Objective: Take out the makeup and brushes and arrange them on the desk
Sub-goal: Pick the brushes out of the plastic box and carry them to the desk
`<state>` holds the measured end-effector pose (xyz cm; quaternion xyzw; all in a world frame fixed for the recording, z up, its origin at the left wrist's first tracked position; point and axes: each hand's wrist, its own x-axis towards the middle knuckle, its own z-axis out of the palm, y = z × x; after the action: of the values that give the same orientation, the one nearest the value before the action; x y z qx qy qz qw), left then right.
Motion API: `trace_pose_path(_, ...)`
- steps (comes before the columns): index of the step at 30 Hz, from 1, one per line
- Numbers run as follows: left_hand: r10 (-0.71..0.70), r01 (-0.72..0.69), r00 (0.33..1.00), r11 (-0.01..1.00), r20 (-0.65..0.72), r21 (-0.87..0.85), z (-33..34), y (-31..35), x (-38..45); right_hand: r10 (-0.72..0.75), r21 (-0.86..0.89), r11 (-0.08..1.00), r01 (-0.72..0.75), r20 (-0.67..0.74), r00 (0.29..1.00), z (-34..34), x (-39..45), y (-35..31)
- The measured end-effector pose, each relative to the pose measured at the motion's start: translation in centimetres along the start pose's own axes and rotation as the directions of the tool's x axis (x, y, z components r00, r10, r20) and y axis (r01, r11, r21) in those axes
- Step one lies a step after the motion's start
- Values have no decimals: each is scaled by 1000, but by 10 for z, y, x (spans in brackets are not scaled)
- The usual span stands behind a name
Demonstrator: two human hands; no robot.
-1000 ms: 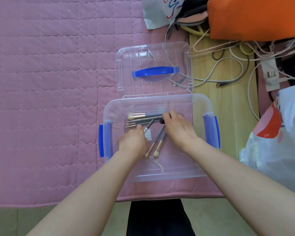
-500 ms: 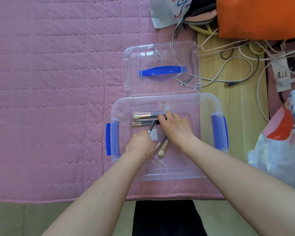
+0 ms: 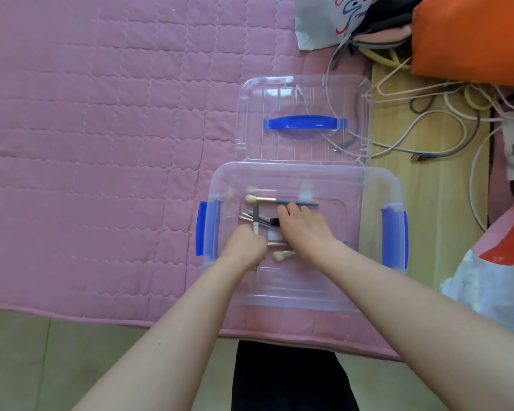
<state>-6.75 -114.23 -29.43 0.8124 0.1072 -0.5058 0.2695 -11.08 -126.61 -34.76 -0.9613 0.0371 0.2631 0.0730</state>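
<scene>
Both hands down inside the clear plastic box (image 3: 306, 295), blue latches on either end, sitting on the pink quilted mat (image 3: 101, 143). Left hand (image 3: 245, 246) near the box's left wall, fingers curled tight around a slim white-tipped stick (image 3: 255, 223) that pokes straight up past the knuckles. Right hand (image 3: 304, 229) spread flat and palm-down over the pile, fingers stretched toward the far wall, fingertips resting on the dark handle of the long brush (image 3: 279, 200); no visible grip on anything. That long brush lying crosswise: cream bristle head to the left, rose-gold ferrule, grey handle running right. Just below it, a little cluster of thinner grey-handled brushes (image 3: 250, 216) with pale tips, angled left, and a stubby dark piece beside the right hand. Closer in, another cream-headed brush (image 3: 281, 256) peeking out from under the right wrist, with a rose-gold shaft above it. Clear lid (image 3: 303, 93) with blue handle lying flat behind the box. Tangled cables (image 3: 428, 126) and an orange bag (image 3: 472, 34) off to the right.
</scene>
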Motion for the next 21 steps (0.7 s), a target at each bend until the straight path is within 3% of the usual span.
trace_pose_path(8, 71, -77, 996, 993, -62, -86, 4, -1, -10, 47, 32, 998, -51, 108, 993, -9, 6, 4)
trace_pose_path(11, 75, -91, 993, 979, -90, -184, 6, 4, -18, 117, 180, 973, -148, 171, 978, -24, 1, 14)
trace_pose_path(15, 66, -85, 995, 947, -71, -311, 5, 13, -40, 106, 461, 865, -199, 220, 970, -43, -22, 26)
trace_pose_path(21, 21, -124, 971, 898, -240, -422, -7, 20, -99, 112, 690, 701, -179, 142, 984, -85, -76, 26)
